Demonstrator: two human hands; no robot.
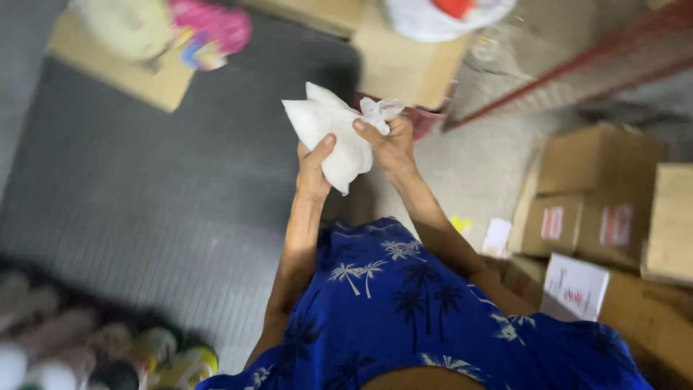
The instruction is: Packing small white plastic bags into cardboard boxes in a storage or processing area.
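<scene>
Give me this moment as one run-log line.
left hand: grips white bag from below | right hand: pinches the bag's bunched top | bag: held up over grey mat | cardboard boxes at right

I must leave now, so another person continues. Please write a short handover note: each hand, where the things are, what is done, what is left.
Left hand: grips the white bag from below, thumb on its front.
Right hand: pinches the bag's bunched top.
The bag is held in the air above the grey mat; cardboard boxes stand to the right.
Done: bag is up in both hands.
Left: the bag's neck shows no knot yet; the bag is not set down.
</scene>
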